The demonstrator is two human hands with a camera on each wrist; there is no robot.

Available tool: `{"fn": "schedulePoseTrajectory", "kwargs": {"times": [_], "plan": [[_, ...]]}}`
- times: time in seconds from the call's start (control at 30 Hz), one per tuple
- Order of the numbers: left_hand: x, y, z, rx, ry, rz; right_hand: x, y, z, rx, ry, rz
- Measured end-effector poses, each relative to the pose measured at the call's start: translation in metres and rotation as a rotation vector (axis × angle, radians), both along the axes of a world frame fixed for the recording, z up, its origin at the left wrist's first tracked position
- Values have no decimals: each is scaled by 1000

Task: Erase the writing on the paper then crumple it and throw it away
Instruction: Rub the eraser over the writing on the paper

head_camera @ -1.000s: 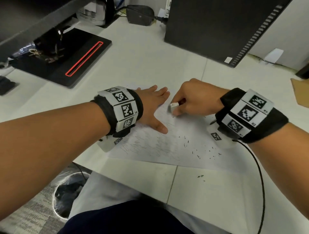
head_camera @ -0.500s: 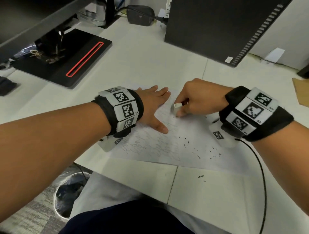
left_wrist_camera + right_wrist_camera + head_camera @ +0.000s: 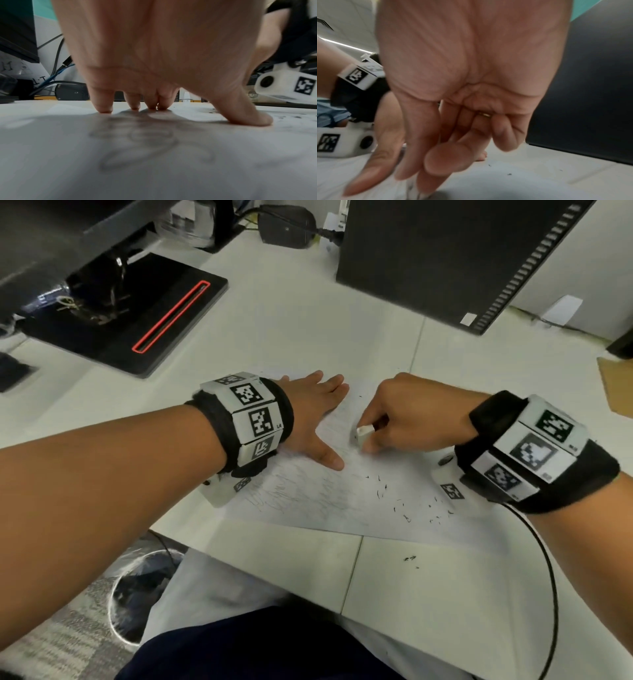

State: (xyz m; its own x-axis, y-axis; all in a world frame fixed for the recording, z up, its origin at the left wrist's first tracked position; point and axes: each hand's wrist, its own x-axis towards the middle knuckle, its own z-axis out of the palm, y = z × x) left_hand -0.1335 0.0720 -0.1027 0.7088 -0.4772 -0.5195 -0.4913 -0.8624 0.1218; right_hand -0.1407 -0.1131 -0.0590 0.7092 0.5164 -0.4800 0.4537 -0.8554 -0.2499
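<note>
A white sheet of paper (image 3: 342,501) with faint pencil scribbles lies on the white desk (image 3: 291,330). My left hand (image 3: 318,419) lies flat on the paper's upper left part, fingers straight and thumb spread; in the left wrist view its fingertips (image 3: 104,108) press the paper (image 3: 154,155). My right hand (image 3: 404,419) pinches a small white eraser (image 3: 363,436) between thumb and fingers, its lower end on the paper just right of the left thumb. In the right wrist view the right hand's fingers (image 3: 436,159) curl downward and the eraser (image 3: 412,188) barely shows. Dark eraser crumbs (image 3: 407,505) dot the sheet.
A black monitor base (image 3: 137,313) with a red-edged slot stands at the back left. A black computer tower (image 3: 445,254) stands at the back right. A waste bin (image 3: 137,594) sits on the floor below the desk's front left edge. A black cable (image 3: 548,577) trails from my right wrist.
The right hand with the eraser has shifted a little back and forth across the paper, now slightly nearer. The left hand has stayed flat in place.
</note>
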Motion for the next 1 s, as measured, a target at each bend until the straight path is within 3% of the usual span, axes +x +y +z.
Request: {"fn": "schedulePoseTrajectory", "kwargs": {"times": [0.07,0.27,0.4,0.6,0.77,0.87,1.0], "plan": [[0,-1,1,0,-7,-2,1,-2,1,19,27,-24],[-1,-1,3,12,-11,-2,38,0,-1,64,-175,-200],[0,1,0,3,-5,4,10,3,-6,0,-179,-73],[1,-1,-1,3,-12,-1,-22,1,3,-5,19,30],[-1,-2,3,7,-2,3,16,5,0,15,-174,-125],[-1,-1,2,11,-4,5,12,4,-5,-11,-265,-108],[1,0,-2,2,-6,1,-29,-6,-10,103,-150,-49]]}}
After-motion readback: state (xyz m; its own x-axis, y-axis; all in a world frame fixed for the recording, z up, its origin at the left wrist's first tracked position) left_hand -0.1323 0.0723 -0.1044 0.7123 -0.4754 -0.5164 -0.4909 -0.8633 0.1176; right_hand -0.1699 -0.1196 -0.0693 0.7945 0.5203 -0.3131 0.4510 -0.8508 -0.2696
